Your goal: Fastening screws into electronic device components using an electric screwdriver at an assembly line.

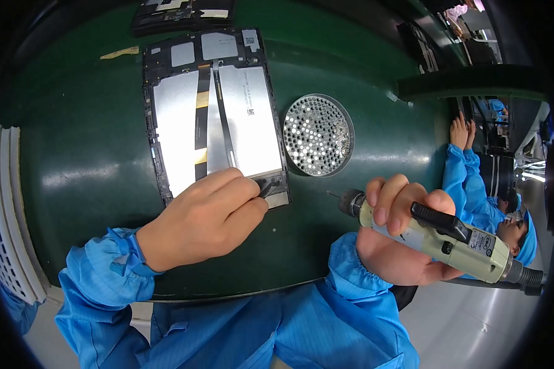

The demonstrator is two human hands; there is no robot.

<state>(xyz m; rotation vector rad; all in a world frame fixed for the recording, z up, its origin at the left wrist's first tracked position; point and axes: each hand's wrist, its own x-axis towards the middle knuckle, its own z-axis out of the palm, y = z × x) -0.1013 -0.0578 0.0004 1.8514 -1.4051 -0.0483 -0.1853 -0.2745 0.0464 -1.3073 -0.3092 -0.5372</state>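
Note:
An opened tablet (pixel 252 117) lies with its silver inner plate facing up, flat ribbon cables (pixel 201 123) running down its middle. My left hand (pixel 206 215) rests over its near edge, thumb and fingers pinched together. A small black pointed piece (pixel 269 187) shows just beyond those fingertips, at the tablet's near right corner; its kind is unclear. To the right, my right hand (pixel 394 227) grips a pale green electric screwdriver (pixel 434 240) with a black lever. Its thin bit points left, held apart from the tablet. Beside the tablet sits a round metal dish (pixel 319 135) of small screws.
Another dark opened device (pixel 181 15) lies at the far edge of the green work surface (pixel 363 67). A yellowish strip (pixel 120 53) is left of the tablet. White stacked trays (pixel 9 209) stand at the left. A person in blue (pixel 474 184) works at the right.

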